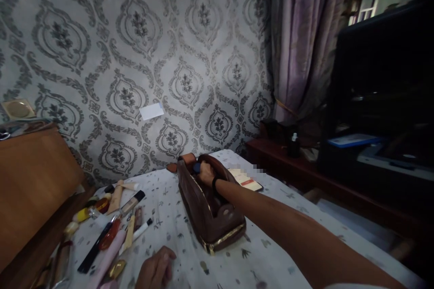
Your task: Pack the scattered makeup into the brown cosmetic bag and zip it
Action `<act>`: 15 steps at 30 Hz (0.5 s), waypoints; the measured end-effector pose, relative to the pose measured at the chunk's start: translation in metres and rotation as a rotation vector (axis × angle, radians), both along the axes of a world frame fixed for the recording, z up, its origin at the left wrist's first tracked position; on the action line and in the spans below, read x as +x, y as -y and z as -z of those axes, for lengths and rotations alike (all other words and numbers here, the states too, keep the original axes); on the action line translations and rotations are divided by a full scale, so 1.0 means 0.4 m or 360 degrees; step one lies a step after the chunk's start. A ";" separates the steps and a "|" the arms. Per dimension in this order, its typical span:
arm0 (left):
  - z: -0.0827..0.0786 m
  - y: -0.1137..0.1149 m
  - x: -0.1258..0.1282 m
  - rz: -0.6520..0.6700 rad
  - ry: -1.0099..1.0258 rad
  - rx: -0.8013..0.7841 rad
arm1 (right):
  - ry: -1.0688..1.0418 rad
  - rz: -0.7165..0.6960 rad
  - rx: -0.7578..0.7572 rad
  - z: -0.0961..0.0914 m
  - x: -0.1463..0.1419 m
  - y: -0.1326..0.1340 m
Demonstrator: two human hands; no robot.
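Note:
A brown leather-look makeup bag [193, 201] with a gold zip lies open on the patterned bedsheet. My right hand [206, 174], with a black band at the wrist, reaches into its far end. The fingers are closed on a dark blue round item [197, 168], partly hidden by the hand and bag. Low in the picture, my left hand [156, 267] is near the sheet, fingers curled together, and nothing shows in them. To its left is a spread of cosmetics, among them a pink tube [113, 253], a foundation bottle [132, 203] and a beige tube [115, 196].
A phone [246, 179] with a lit screen lies behind the bag. An orange-brown wooden cabinet [37, 189] borders the left. Dark red furniture [271, 153] carrying a small black bottle [293, 146] and a large black screen [383, 76] stands at right, beside a purple curtain [301, 40].

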State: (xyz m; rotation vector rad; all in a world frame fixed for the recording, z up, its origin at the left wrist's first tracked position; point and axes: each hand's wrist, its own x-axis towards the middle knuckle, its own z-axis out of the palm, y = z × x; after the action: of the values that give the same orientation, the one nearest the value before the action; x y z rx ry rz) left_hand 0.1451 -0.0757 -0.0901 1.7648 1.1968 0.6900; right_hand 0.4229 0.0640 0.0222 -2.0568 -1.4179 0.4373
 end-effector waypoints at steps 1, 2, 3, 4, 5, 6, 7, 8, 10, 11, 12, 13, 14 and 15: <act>0.001 -0.002 -0.001 0.0011 0.0000 0.0002 | 0.0016 0.0007 -0.0036 0.003 0.002 0.000; 0.003 -0.004 -0.002 0.0036 -0.0001 -0.0004 | 0.0033 0.0013 -0.0068 0.006 0.003 0.001; 0.004 -0.005 -0.003 0.0051 0.0001 -0.0008 | 0.0049 0.0018 -0.0088 0.009 0.005 0.002; 0.005 -0.006 -0.004 0.0051 0.0004 -0.0005 | 0.0064 0.0020 -0.0100 0.010 0.005 0.003; 0.007 -0.007 -0.004 0.0055 0.0003 -0.0003 | 0.0077 0.0021 -0.0105 0.011 0.006 0.005; 0.007 -0.007 -0.005 0.0056 -0.0001 0.0004 | 0.0089 0.0022 -0.0102 0.012 0.005 0.007; 0.007 -0.007 -0.005 0.0058 -0.0005 0.0012 | 0.0100 0.0022 -0.0093 0.012 0.004 0.009; 0.007 -0.006 -0.004 0.0059 -0.0010 0.0016 | 0.0109 0.0023 -0.0084 0.012 0.003 0.010; 0.004 -0.005 -0.003 0.0046 -0.0009 0.0032 | 0.0117 0.0023 -0.0065 0.012 0.000 0.013; 0.003 -0.004 -0.003 0.0040 -0.0007 0.0038 | 0.0117 0.0024 -0.0058 0.012 -0.001 0.013; 0.002 -0.004 -0.003 0.0037 -0.0007 0.0038 | 0.0114 0.0025 -0.0051 0.013 -0.001 0.013; 0.002 -0.005 -0.004 0.0042 -0.0013 0.0031 | 0.0109 0.0026 -0.0046 0.014 -0.001 0.013; 0.002 -0.006 -0.005 0.0061 -0.0024 0.0020 | 0.0102 0.0026 -0.0040 0.015 0.000 0.012; 0.004 -0.009 -0.008 0.0085 -0.0039 0.0011 | 0.0094 0.0026 -0.0035 0.017 0.000 0.011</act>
State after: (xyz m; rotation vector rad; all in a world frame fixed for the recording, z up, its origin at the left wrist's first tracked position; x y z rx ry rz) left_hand 0.1421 -0.0722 -0.0918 1.8091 1.1608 0.6439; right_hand 0.4230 0.0596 0.0156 -2.1130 -1.4352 0.3899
